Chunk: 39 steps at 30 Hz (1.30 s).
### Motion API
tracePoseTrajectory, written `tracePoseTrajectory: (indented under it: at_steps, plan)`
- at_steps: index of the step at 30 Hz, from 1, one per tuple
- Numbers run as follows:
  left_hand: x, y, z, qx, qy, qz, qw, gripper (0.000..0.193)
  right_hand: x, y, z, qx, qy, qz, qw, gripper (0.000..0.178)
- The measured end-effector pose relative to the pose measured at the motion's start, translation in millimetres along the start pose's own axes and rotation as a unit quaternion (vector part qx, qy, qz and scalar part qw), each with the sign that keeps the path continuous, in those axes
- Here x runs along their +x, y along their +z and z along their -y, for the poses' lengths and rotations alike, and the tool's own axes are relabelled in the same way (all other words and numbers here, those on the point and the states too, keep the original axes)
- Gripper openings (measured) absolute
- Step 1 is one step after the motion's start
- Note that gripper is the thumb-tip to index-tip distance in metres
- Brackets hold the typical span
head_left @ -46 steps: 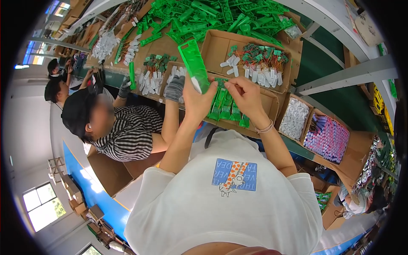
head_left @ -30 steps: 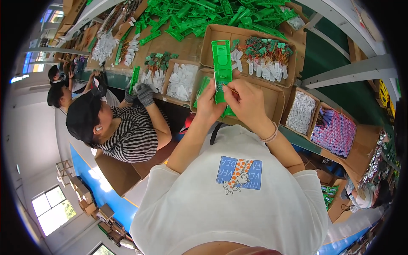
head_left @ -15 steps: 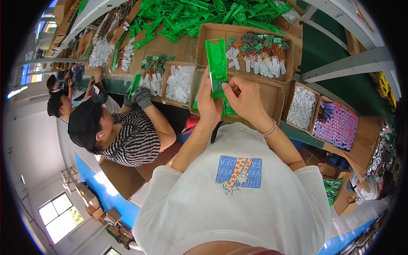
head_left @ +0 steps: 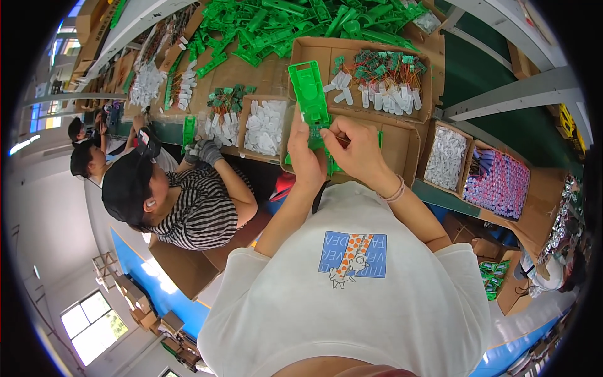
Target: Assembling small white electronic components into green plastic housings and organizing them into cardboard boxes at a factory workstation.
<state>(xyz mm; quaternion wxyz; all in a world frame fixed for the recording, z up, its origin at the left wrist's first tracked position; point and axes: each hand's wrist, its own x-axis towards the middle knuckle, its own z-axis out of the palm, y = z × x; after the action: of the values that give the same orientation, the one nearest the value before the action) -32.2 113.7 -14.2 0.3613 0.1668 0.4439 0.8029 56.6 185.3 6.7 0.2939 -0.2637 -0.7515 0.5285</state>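
Note:
A long green plastic housing (head_left: 308,88) stands tilted in my left hand (head_left: 304,154), whose thumb presses along its side. At its lower end a small circuit board (head_left: 316,131) shows inside the shell. My right hand (head_left: 361,151) is closed in a pinch right at that board; whatever lies between its fingertips is hidden. Beneath both hands a shallow cardboard box (head_left: 402,141) holds further green parts, partly covered by the hands. Just beyond it, another cardboard box (head_left: 301,47) contains green boards (head_left: 386,66) with red wires and white tabs (head_left: 392,99).
Green housings (head_left: 270,25) are heaped at the back. White pieces fill boxes at left (head_left: 264,125) and right (head_left: 446,157), beside a box of pink-purple cylinders (head_left: 496,185). A grey-gloved co-worker (head_left: 182,207) sits at left near another green housing (head_left: 189,131). A metal beam (head_left: 509,97) crosses at right.
The housing's upper end has tipped left and slightly down in my left hand. My right fingertips have shifted slightly left over the board. The co-worker's green housing has moved left.

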Motion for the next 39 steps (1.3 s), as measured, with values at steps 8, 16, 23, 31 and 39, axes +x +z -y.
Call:
tracePoseTrajectory:
  at_steps: [8,16,23,31,39]
  plan:
    - [6,6,-16,-0.049,-0.096,0.059,0.992,0.048,10,-5,-8,-0.003,-0.051,-0.037,0.998,0.021]
    - [9,-17,-8,0.020,-0.122,0.062,0.990,0.049,18,-25,-21,0.532,0.151,-0.078,0.830,0.010]
    - [2,-1,-7,0.271,0.031,0.114,0.955,0.051,6,-1,-28,0.444,0.172,0.002,0.879,0.011]
    - [6,-4,-16,0.438,0.131,0.153,0.876,0.056,10,-15,-28,0.256,0.125,-0.006,0.959,0.011]
    - [2,-2,-17,0.356,0.055,0.151,0.921,0.050,12,-19,-24,0.162,0.076,-0.014,0.984,0.008]
